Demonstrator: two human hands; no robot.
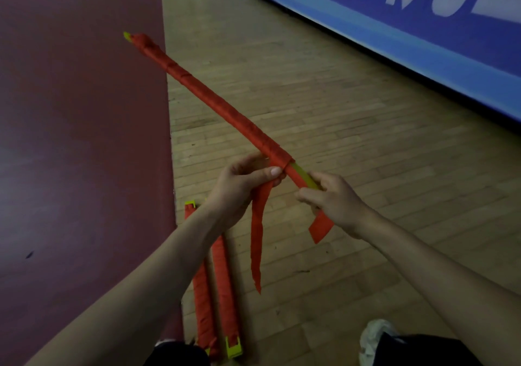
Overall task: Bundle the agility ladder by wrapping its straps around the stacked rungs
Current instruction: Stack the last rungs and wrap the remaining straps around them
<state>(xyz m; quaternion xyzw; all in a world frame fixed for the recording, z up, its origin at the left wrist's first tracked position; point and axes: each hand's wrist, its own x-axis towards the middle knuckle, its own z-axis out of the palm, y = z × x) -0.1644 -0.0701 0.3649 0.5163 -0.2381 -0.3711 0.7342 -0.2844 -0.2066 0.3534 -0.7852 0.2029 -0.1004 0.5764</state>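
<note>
Floorboards (pixel 338 106); left hand (pixel 239 186) pinches strap (pixel 256 238), right hand (pixel 337 200) rungs (pixel 302 176).

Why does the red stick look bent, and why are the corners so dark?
Head view: the wide-angle lens probably bows straight things, so the bundle and the banner edge curve; head view: the light fades toward the corners; head view: everything is a bit soft, the banner's letters smeared, no glare.
</note>
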